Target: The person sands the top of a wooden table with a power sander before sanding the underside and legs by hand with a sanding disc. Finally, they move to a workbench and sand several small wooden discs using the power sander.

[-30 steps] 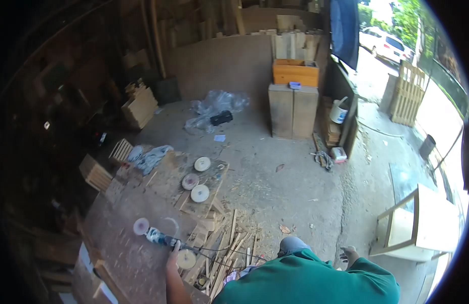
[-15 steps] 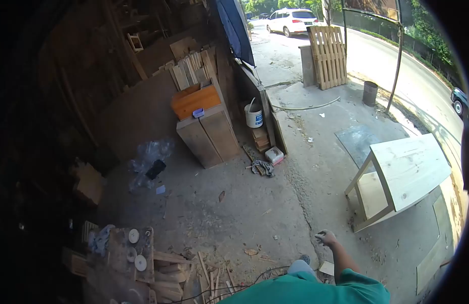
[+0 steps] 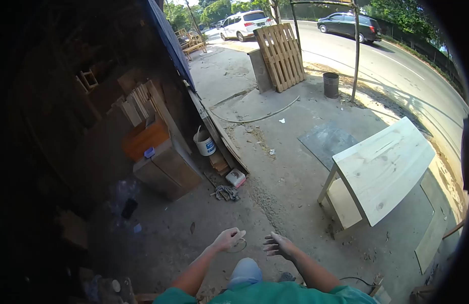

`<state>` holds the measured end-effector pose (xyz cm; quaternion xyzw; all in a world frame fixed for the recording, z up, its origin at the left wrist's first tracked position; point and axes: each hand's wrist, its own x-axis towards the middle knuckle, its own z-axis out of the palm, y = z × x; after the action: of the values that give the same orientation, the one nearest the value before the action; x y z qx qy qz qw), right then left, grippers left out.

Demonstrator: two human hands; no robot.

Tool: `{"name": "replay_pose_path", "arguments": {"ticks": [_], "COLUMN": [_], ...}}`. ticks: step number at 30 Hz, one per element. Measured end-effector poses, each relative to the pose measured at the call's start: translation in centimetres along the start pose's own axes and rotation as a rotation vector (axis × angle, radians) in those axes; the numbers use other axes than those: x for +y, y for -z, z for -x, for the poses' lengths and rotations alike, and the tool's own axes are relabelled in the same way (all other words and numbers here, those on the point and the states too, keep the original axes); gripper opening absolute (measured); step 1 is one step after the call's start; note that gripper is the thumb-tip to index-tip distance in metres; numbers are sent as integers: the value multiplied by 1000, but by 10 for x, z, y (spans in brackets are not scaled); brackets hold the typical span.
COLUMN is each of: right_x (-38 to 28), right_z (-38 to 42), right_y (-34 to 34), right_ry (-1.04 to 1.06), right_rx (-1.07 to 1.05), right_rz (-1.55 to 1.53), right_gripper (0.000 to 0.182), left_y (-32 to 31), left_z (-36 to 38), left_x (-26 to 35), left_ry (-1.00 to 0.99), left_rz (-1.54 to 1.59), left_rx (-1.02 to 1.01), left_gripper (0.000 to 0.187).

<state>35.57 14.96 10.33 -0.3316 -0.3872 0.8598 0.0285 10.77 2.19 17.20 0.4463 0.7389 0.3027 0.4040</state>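
Loop (image 3: pixel 239 251): thin, of a material that cannot be told, seen just below the left hand (image 3: pixel 228 239) and above the concrete floor (image 3: pixel 295 213); it could be dropped if the grip is loosened.
Left hand: curled nearly closed, thumb and fingers brought together; the loop appears to be pinched there, and nothing else is seen to be gripped.
Right hand (image 3: pixel 280 245): partly spread, with nothing held; it is kept clear of the loop, so a slip would not be checked by a second grip.
Black cable (image 3: pixel 357 278): laid near the right forearm, beside wood scraps (image 3: pixel 379 294); a foot could be snagged if it is overlooked.
Rough strip (image 3: pixel 264 205): broken concrete ahead of the hands; footing could be lost if it is trodden on unevenly.
Pale wooden table (image 3: pixel 386 167): placed to the right, well apart from both hands; its top could be scuffed if bumped.
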Motion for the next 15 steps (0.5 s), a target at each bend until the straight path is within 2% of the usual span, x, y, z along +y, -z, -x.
{"name": "replay_pose_path", "arguments": {"ticks": [3, 4, 6, 8, 10, 11, 13, 15], "right_x": [-37, -52, -59, -66, -94, -101, -101, -98], "right_z": [2, -1, -3, -7, 7, 15, 10, 3], "right_y": [4, 11, 27, 48, 42, 39, 43, 48], "right_ry": [87, 144, 265, 400, 436, 443, 555, 656], "right_rx": [-108, -59, 79, 240, 378, 438, 465, 503], "right_rz": [-368, -401, -530, -515, -587, -605, -702, -831], "right_gripper": [63, 64, 67, 65, 61, 59, 59, 58], "left_y": [-48, -65, -91, -116, -135, -145, -153, -170], "left_z": [-88, -115, -162, -200, -226, -236, -264, -270], "left_x": [91, 107, 131, 145, 163, 171, 188, 205], "left_ry": [-276, -335, -410, -443, -531, -580, -684, -690], "left_rz": [99, 169, 17, 47, 107, 109, 109, 139], "left_rx": [-261, -361, -454, -520, -518, -592, -680, -800], "left_gripper": [41, 42, 44, 48, 48, 48, 47, 45]}}
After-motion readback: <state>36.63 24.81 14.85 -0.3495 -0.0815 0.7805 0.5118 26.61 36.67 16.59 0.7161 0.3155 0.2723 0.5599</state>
